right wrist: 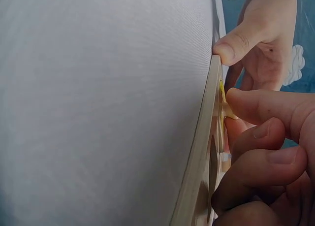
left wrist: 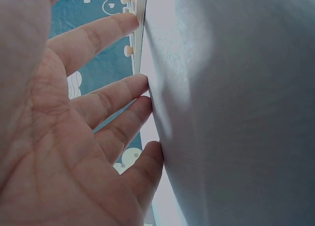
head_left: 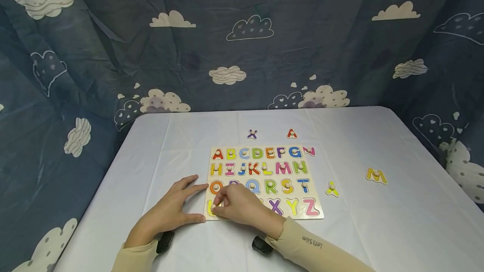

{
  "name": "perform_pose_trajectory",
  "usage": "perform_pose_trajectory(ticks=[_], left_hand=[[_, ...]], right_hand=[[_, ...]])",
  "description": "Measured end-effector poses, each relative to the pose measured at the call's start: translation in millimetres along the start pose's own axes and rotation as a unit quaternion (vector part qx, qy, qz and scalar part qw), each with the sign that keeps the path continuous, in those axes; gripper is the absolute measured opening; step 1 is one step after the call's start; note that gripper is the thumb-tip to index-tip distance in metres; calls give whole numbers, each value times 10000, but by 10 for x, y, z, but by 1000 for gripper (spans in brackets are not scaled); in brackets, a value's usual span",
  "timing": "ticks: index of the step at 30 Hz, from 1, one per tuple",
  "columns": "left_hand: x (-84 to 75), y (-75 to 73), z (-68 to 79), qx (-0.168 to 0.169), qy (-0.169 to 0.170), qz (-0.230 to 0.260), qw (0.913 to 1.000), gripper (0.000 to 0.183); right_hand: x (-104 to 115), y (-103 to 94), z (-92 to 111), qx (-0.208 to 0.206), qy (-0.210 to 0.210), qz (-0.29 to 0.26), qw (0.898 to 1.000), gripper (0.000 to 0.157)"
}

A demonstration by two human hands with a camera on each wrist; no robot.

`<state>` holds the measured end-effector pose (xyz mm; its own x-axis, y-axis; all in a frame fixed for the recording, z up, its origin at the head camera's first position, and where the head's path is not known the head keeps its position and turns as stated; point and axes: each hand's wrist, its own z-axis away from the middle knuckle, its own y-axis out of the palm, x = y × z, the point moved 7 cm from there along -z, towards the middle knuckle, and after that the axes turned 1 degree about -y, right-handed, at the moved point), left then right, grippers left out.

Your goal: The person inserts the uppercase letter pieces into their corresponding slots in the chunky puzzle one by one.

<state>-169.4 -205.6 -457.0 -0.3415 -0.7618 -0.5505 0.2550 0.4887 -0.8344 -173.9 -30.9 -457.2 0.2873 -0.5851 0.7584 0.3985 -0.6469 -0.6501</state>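
A wooden alphabet puzzle board (head_left: 315, 213) lies flat, with knobbed letters in its upper three rows. Over its bottom left corner, my right hand (head_left: 242, 205) pinches the small knob of the yellow letter U piece (head_left: 210, 208). The right wrist view shows thumb and finger on that knob, the yellow piece (right wrist: 222, 88) against the board face. My left hand (head_left: 170, 207) rests beside the board's left edge with fingers spread, its thumb at the lower left corner. The right hand hides part of the bottom row. X, Y and Z there show no knobs.
Loose on the white table (head_left: 378, 230) lie a purple X (head_left: 252, 134) and a red A (head_left: 291, 133) behind the board. A pink N (head_left: 309, 151) is at its top right corner. A yellow Y (head_left: 332, 189) and an orange-yellow M-or-W-shaped letter (head_left: 376, 176) lie to the right.
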Motion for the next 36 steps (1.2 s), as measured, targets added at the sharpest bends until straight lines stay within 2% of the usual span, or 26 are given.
perform_pose_trajectory(ticks=[13, 19, 27, 36], left_hand=[[11, 10, 8, 43, -47, -17, 10000, 84], [6, 4, 6, 22, -3, -40, 10000, 84], [-3, -3, 4, -16, 2, -21, 10000, 83], [-11, 4, -7, 4, -9, 5, 10000, 83]], right_hand=[[-28, -7, -9, 295, 93, -314, 9990, 12], [-15, 3, -41, 135, 34, -135, 9998, 17], [43, -19, -57, 90, -259, 8, 9996, 15], [33, -40, -56, 228, -134, 63, 9996, 15]])
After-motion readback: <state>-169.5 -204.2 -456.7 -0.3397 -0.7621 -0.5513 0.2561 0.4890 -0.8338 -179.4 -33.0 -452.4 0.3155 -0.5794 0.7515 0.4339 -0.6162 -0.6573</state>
